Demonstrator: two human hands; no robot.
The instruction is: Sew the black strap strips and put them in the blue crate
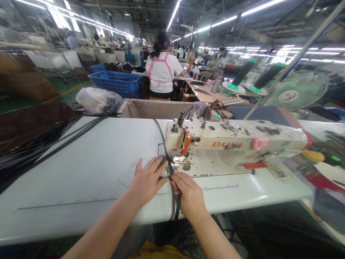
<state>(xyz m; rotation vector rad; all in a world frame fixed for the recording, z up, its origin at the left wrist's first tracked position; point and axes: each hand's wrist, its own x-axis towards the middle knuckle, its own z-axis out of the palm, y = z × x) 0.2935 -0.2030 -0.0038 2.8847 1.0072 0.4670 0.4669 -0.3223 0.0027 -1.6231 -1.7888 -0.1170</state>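
A narrow black strap [177,208] runs from the front edge of the white table, past the needle area of a sewing machine [215,147], and on to the far edge. My left hand [147,180] lies on the table left of the strap, fingers stretched out toward the machine's needle plate. Close to the strap's near part, my right hand [188,190] is closed, its thumb and fingers pinching the strap just in front of the needle area. The fingers of my right hand partly hide the strap there.
More black straps [72,138] hang over the table's left side. A fabric-lined bin [156,108] and blue crate [115,82] stand beyond the table. Thread cones [244,73] and a fan [293,91] are at right. A person [163,72] sits ahead, back turned.
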